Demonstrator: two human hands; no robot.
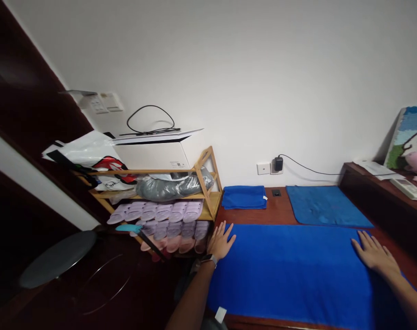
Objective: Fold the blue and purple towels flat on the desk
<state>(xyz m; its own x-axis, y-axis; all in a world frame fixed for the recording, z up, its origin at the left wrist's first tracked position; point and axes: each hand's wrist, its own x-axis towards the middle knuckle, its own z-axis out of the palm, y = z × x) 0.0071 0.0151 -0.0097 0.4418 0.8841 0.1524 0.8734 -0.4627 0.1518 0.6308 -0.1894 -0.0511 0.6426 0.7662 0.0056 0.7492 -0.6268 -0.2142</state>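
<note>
A large bright blue towel (291, 275) lies spread out on the reddish-brown wooden table (249, 216), with a white tag (220, 314) at its near left corner. My left hand (221, 241) rests flat on the towel's far left corner, fingers apart, a watch on the wrist. On the far right part of the towel my right hand (375, 252) lies flat, its fingers spread. Behind the towel sit a folded blue cloth (244, 197) at the left and a flat, duller blue cloth (328, 205) at the right.
Left of the table stands a wooden rack (210, 183) with several pairs of slippers (163, 211) and a white box (153, 156) on top. A round stool (60, 259) is at far left. A black plug (279, 163) trails its cable rightward to a raised ledge (376, 181) holding a remote (409, 189).
</note>
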